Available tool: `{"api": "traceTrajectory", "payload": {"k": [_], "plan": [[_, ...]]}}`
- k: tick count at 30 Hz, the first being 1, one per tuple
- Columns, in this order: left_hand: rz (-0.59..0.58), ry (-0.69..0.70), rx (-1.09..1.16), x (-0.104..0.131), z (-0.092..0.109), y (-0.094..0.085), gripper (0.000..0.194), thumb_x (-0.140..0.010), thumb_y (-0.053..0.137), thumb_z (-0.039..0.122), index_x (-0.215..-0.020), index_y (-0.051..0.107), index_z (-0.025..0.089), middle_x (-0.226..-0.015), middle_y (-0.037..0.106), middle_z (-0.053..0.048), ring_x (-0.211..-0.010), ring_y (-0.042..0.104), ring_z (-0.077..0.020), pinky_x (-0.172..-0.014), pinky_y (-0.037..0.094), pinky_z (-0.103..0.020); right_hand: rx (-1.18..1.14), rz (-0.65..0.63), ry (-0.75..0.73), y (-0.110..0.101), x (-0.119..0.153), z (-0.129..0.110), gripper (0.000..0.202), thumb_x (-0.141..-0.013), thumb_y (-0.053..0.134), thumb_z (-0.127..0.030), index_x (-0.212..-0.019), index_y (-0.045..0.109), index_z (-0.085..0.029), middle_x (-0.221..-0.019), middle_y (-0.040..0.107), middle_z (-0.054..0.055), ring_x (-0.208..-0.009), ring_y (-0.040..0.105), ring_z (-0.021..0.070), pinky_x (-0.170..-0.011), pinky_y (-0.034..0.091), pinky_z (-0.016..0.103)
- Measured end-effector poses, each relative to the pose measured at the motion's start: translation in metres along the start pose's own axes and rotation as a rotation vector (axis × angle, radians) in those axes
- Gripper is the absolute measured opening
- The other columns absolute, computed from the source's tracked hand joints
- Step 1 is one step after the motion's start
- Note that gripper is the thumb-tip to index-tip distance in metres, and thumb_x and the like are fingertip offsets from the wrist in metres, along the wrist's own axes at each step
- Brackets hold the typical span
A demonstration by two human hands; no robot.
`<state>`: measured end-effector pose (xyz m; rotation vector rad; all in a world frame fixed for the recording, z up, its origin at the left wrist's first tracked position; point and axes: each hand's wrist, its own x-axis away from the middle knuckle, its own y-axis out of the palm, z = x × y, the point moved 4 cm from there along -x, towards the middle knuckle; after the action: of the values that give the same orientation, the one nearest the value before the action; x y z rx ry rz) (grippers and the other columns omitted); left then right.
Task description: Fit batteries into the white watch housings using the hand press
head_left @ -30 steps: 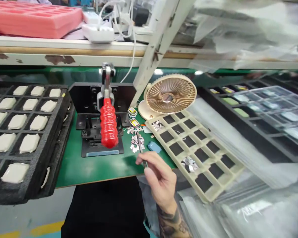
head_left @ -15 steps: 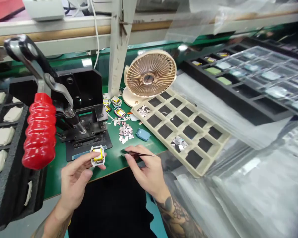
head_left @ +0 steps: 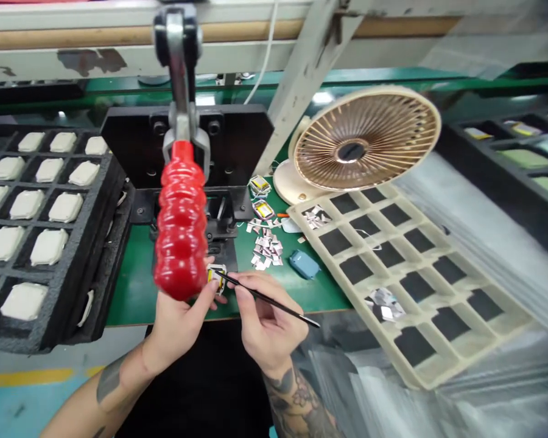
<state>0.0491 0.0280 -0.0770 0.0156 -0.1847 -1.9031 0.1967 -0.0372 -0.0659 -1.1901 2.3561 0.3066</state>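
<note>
Between the thumb and fingers of my left hand (head_left: 182, 319) is a small white-framed part (head_left: 217, 278) with a yellow and white middle. My right hand (head_left: 269, 319) grips dark tweezers (head_left: 274, 300), whose tip touches or hovers over that part; the exact contact is too small to tell. Just above my left hand hangs the red handle (head_left: 181, 225) of a black press (head_left: 219, 222), hiding some of its fingers. Small silvery pieces (head_left: 267, 248) lie in a pile on the green table (head_left: 274, 291), beside a blue block (head_left: 304, 264).
Black foam trays (head_left: 50, 286) with white cases stand at the left. A beige fan (head_left: 365, 140) is behind a beige compartment tray (head_left: 393, 340) at the right, which holds silvery scraps. Similar framed parts (head_left: 263, 210) lie near the fan's base. Another black tray (head_left: 506, 158) is farther right.
The view has turned left, bringing more of the foam trays in. My right hand and its tweezers have come over to the white-framed part in my left hand.
</note>
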Motion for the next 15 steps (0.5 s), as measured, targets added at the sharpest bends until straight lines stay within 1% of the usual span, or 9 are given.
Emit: {"api": "traceTrajectory", "payload": {"k": [3,5,7,9,12,14,15], "plan": [[-0.041,0.027,-0.047,0.001,-0.001,-0.002,0.040,-0.101,0.080,0.029,-0.140,0.076,0.020,-0.091,0.084,-0.007,-0.075,0.083,-0.0218,-0.067,0.068,-0.028,-0.006,-0.002,0.038,0.001,0.002,0.005,0.020,-0.100,0.073,-0.014,-0.114,0.080,-0.025,-0.105,0.083,0.009,-0.097,0.081,0.0255,-0.082,0.071,0.043],[-0.069,0.026,-0.060,0.001,-0.001,-0.004,0.040,-0.102,0.079,0.028,-0.141,0.075,0.021,-0.082,0.081,-0.005,-0.074,0.083,-0.0219,-0.068,0.068,-0.028,-0.030,0.004,0.125,-0.002,0.000,0.010,0.011,-0.101,0.074,-0.020,-0.110,0.080,-0.023,-0.104,0.083,0.010,-0.092,0.081,0.0243,-0.078,0.071,0.040],[-0.103,0.009,-0.044,0.001,0.001,-0.004,0.037,-0.102,0.079,0.029,-0.138,0.077,0.020,-0.083,0.081,-0.005,-0.072,0.082,-0.0213,-0.066,0.067,-0.028,-0.099,-0.002,0.239,-0.006,-0.003,0.016,0.008,-0.102,0.074,-0.024,-0.108,0.078,-0.022,-0.101,0.082,0.009,-0.082,0.080,0.0208,-0.074,0.070,0.036],[-0.136,-0.004,-0.037,0.000,0.001,-0.004,0.034,-0.103,0.078,0.032,-0.135,0.078,0.019,-0.087,0.082,-0.007,-0.072,0.082,-0.0208,-0.065,0.066,-0.027,-0.217,-0.044,0.325,-0.007,-0.005,0.020,0.007,-0.103,0.074,-0.025,-0.109,0.077,-0.022,-0.100,0.082,0.007,-0.075,0.078,0.0174,-0.072,0.068,0.032],[-0.150,0.002,-0.051,0.000,0.000,-0.005,0.039,-0.104,0.077,0.032,-0.141,0.075,0.019,-0.089,0.083,-0.007,-0.075,0.081,-0.0204,-0.067,0.066,-0.027,-0.378,-0.138,0.329,-0.007,-0.006,0.020,0.009,-0.103,0.074,-0.021,-0.110,0.078,-0.023,-0.099,0.081,0.006,-0.073,0.077,0.0163,-0.069,0.067,0.031],[-0.146,0.006,-0.023,0.000,-0.002,-0.004,0.042,-0.105,0.075,0.031,-0.146,0.071,0.020,-0.092,0.083,-0.007,-0.078,0.081,-0.0196,-0.068,0.066,-0.026,-0.418,-0.185,0.287,-0.007,-0.004,0.019,0.010,-0.103,0.074,-0.022,-0.111,0.078,-0.024,-0.098,0.080,0.006,-0.075,0.077,0.0176,-0.068,0.066,0.032],[-0.136,0.004,0.007,0.000,-0.004,-0.004,0.043,-0.106,0.075,0.030,-0.148,0.070,0.021,-0.096,0.084,-0.007,-0.078,0.081,-0.0190,-0.068,0.066,-0.026,-0.415,-0.182,0.261,-0.008,-0.004,0.018,0.010,-0.103,0.074,-0.024,-0.112,0.078,-0.024,-0.097,0.080,0.007,-0.077,0.077,0.0185,-0.068,0.066,0.033]]}}
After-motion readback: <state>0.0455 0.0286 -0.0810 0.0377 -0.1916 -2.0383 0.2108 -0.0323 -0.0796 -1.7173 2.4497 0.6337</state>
